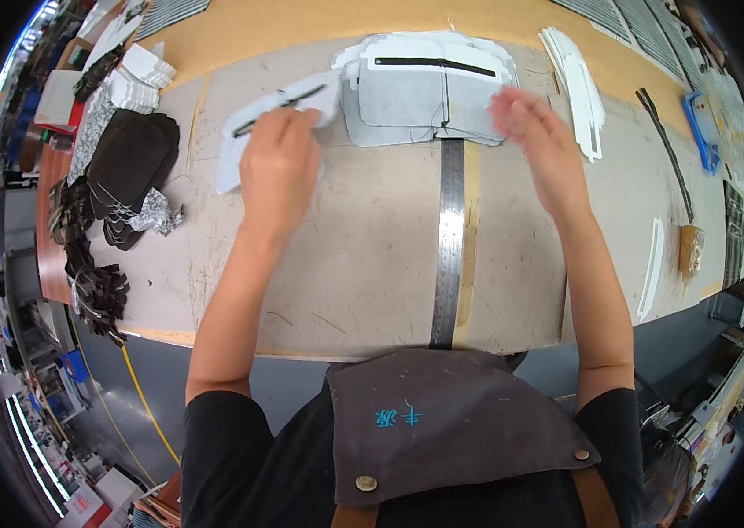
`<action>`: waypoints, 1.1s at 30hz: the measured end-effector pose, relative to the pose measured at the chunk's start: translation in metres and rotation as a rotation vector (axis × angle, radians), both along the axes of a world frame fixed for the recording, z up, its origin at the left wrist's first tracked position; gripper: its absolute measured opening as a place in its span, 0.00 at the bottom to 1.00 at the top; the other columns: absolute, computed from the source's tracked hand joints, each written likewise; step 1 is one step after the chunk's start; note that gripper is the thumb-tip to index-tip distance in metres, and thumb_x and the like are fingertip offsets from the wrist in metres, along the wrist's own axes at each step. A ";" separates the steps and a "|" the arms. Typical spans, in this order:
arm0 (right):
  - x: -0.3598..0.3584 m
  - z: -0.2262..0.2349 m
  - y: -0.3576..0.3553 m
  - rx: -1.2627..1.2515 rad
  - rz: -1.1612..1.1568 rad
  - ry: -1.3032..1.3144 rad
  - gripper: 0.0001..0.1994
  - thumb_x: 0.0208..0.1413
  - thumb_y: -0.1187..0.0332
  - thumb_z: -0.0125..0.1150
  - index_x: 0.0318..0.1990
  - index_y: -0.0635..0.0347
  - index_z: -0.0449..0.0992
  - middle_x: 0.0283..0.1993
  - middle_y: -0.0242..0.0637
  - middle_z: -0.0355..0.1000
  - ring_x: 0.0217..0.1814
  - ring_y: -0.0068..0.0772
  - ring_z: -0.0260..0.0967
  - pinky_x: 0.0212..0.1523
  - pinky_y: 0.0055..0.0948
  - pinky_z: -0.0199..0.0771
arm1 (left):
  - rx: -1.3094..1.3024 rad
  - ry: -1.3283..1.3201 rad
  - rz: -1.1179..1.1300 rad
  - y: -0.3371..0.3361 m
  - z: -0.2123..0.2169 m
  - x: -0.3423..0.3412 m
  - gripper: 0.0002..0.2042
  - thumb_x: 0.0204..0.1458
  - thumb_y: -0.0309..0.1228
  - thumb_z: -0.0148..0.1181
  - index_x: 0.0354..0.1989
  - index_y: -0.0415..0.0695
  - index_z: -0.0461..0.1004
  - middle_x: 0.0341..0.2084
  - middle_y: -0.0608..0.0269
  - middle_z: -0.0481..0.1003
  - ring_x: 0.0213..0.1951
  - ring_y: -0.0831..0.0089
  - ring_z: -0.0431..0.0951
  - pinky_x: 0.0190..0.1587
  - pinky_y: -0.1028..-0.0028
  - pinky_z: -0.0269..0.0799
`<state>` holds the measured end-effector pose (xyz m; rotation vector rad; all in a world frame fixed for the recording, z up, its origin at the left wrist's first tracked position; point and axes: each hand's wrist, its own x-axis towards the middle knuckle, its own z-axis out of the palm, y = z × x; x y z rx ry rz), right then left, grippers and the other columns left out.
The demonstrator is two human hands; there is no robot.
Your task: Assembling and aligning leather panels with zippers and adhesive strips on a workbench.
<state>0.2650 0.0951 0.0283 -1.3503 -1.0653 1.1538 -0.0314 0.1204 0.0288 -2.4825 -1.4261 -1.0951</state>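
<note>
My left hand (280, 167) is closed on a light grey panel (233, 163) with a black zipper-like strip along it. The panel is tilted at the left of the worktable, and my fingers cover part of it. To its right lies a stack of similar grey-white panels (394, 104), the top one crossed by a black strip (435, 64). At the stack's right edge, my right hand (539, 145) is open, its slightly blurred fingers stretched out. A steel ruler (449, 238) runs from the stack toward the table's front edge.
Dark fabric pieces (132, 158) and a bundle of dark strips (97, 289) lie along the left side. White strips (576, 92) fan out right of the stack. Farther right are a long black strip (667, 145), a small brown block (691, 251) and a blue tray (700, 132).
</note>
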 end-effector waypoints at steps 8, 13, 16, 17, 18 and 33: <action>-0.009 -0.004 -0.084 -0.351 0.011 0.093 0.14 0.63 0.65 0.58 0.46 0.71 0.78 0.38 0.37 0.79 0.38 0.23 0.75 0.40 0.24 0.75 | -0.407 -0.182 -0.493 -0.089 0.007 0.060 0.15 0.45 0.22 0.67 0.44 0.37 0.77 0.37 0.52 0.77 0.39 0.55 0.77 0.40 0.67 0.76; 0.010 -0.008 -0.091 -0.410 0.048 -0.020 0.11 0.60 0.68 0.60 0.44 0.69 0.79 0.35 0.34 0.79 0.33 0.23 0.75 0.36 0.23 0.74 | -0.269 0.084 -0.244 -0.046 -0.021 0.045 0.22 0.44 0.22 0.69 0.51 0.38 0.74 0.42 0.54 0.74 0.37 0.59 0.75 0.41 0.67 0.75; 0.016 -0.002 -0.090 -0.387 0.086 -0.456 0.12 0.57 0.70 0.61 0.46 0.67 0.78 0.41 0.39 0.79 0.42 0.30 0.76 0.42 0.27 0.75 | -0.595 0.017 -0.255 -0.047 -0.014 0.049 0.26 0.44 0.21 0.69 0.55 0.39 0.72 0.43 0.54 0.71 0.32 0.65 0.73 0.38 0.69 0.74; 0.014 -0.002 -0.093 -0.390 0.083 -0.456 0.12 0.57 0.70 0.61 0.46 0.67 0.78 0.41 0.39 0.79 0.42 0.30 0.76 0.42 0.27 0.75 | -0.705 -0.001 -0.220 -0.049 -0.008 0.053 0.27 0.43 0.20 0.69 0.55 0.39 0.71 0.42 0.54 0.71 0.31 0.68 0.72 0.37 0.71 0.74; 0.010 -0.004 -0.097 -0.166 0.025 -0.821 0.14 0.56 0.70 0.61 0.49 0.66 0.77 0.48 0.42 0.75 0.49 0.35 0.73 0.47 0.31 0.73 | -0.814 -0.019 -0.182 -0.050 -0.004 0.055 0.28 0.43 0.20 0.69 0.56 0.39 0.71 0.41 0.55 0.71 0.30 0.72 0.71 0.37 0.73 0.73; -0.031 -0.033 -0.126 0.342 0.360 -1.192 0.27 0.60 0.66 0.57 0.63 0.72 0.63 0.71 0.50 0.55 0.75 0.47 0.49 0.72 0.44 0.50 | -0.930 -0.126 -0.082 -0.061 -0.003 0.044 0.27 0.47 0.28 0.70 0.57 0.37 0.69 0.20 0.59 0.76 0.23 0.71 0.77 0.29 0.73 0.73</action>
